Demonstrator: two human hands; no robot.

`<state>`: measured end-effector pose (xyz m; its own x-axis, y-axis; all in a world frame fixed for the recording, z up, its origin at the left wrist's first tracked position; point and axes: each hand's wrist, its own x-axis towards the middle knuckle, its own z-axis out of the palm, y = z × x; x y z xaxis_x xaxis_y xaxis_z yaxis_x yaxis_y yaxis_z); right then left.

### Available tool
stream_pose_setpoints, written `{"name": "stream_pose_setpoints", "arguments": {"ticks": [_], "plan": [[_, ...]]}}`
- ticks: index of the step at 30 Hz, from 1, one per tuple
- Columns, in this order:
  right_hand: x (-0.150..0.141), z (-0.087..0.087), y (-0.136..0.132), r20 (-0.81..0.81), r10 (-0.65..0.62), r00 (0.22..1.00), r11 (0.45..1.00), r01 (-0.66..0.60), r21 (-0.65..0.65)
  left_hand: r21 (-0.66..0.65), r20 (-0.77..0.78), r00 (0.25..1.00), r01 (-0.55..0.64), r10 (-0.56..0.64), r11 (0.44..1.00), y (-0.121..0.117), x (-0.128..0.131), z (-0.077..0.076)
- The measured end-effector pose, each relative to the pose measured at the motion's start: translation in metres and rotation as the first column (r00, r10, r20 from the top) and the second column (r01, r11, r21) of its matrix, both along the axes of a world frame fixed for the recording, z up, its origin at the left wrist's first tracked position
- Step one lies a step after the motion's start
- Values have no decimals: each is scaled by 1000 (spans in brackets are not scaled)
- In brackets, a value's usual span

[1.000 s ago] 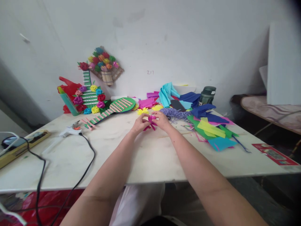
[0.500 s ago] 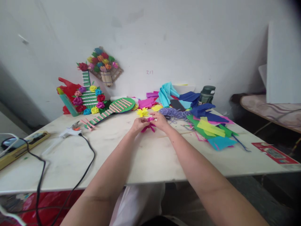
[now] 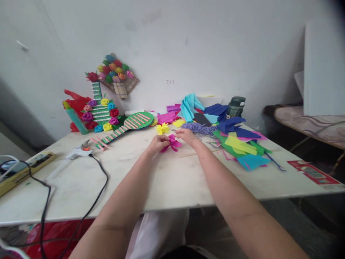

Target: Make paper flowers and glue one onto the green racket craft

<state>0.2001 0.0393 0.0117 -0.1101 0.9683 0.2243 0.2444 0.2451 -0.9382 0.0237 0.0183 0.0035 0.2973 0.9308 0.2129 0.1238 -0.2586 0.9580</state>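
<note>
A bright pink paper flower (image 3: 172, 143) with spread petals is pinched by the fingers of my left hand (image 3: 159, 143), low over the table. My right hand (image 3: 186, 136) is just right of the flower, off its petals, with the fingers stretched to the left and slightly apart. Near its fingertips a small dark tip shows, too small to name. Behind my left hand lies a yellow paper flower (image 3: 162, 128). A bundle of purple yarn (image 3: 201, 128) sits beyond my right hand, and a thin stick (image 3: 190, 154) rests below it on the table.
Cut crepe paper pieces (image 3: 242, 145) and a dark bottle (image 3: 236, 107) are at the right. A green guitar-shaped craft (image 3: 138, 120), a flower-trimmed craft (image 3: 101, 113), a glue gun (image 3: 79, 153) with its black cord (image 3: 104, 180) and a power strip (image 3: 44, 158) stand at left.
My right hand has let go of the pink flower and moved slightly right. The petals, gathered between both hands before, are now spread out in my left hand. The view shifts slightly.
</note>
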Motion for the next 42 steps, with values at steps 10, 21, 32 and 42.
{"name": "stream_pose_setpoints", "arguments": {"ticks": [10, 21, 32, 42], "plan": [[1, -1, -6, 227, 89, 970, 995, -94, 11, 344, -111, 991, -30, 72, 939, 6, -2, 0], [-8, 5, -12, 309, -557, 771, 660, 185, 728, 470, -97, 761, -534, 642, 703, -4, 5, 13], [-13, -3, -14, 448, -473, 759, 694, 8, 720, -414, 280, 958, 56, 69, 909, -6, 16, 9], [-20, -8, -15, 458, -420, 784, 724, -15, 689, -524, 335, 930, 49, 153, 850, -3, 15, 4]]}}
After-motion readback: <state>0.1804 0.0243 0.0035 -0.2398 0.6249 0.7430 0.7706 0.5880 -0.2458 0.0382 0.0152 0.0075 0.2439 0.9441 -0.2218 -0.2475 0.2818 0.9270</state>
